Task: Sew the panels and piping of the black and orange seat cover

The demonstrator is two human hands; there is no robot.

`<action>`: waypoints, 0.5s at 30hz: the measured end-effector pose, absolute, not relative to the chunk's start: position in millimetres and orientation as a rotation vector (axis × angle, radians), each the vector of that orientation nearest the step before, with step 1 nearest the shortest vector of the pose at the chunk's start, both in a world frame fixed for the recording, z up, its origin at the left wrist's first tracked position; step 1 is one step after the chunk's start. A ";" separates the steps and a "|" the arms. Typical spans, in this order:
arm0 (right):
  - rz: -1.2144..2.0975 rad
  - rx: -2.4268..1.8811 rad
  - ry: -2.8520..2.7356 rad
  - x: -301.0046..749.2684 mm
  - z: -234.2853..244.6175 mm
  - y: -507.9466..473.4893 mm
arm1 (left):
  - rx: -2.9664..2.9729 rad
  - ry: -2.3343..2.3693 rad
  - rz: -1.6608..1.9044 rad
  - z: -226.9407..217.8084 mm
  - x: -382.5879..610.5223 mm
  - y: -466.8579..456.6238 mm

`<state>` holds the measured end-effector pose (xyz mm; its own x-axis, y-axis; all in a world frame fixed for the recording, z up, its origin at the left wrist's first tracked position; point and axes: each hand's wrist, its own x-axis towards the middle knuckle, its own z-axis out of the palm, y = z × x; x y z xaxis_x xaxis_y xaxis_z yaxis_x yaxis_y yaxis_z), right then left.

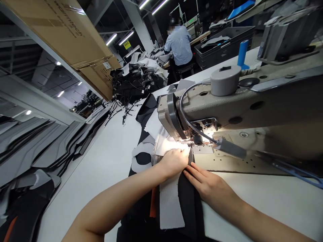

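A sewing machine (242,104) stands at the right, its lamp lighting the presser-foot area (190,145). Just in front of that foot, my left hand (175,163) is closed, fingers curled on the light grey fabric (171,205); its fingertips are partly hidden. Black fabric (188,201) runs under the grey strip and up to the foot. Stretched fingers of my right hand (205,183) lie flat on the black fabric's right edge, close below the left hand. An orange strip (153,203) shows beside the grey piece.
Blue-handled scissors (297,169) rest on the machine bed at right. Layered grey and black fabric pieces (32,144) line the left side. Cardboard boxes (75,37) rise beyond. Farther back, a person in a light blue shirt (178,45) sits near a dark crate (224,47).
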<state>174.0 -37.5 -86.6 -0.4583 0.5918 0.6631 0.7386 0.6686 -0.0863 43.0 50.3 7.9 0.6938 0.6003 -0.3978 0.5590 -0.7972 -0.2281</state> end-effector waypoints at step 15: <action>-0.347 -0.988 -2.174 172.4 -82.0 -47.5 | -2.911 -1.375 0.781 14.8 35.7 37.5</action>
<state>172.4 -47.5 -82.0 -0.4534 0.5482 0.7028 0.7399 0.6712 -0.0462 35.7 37.5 14.8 0.5477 0.6837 -0.4823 0.7642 -0.6434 -0.0442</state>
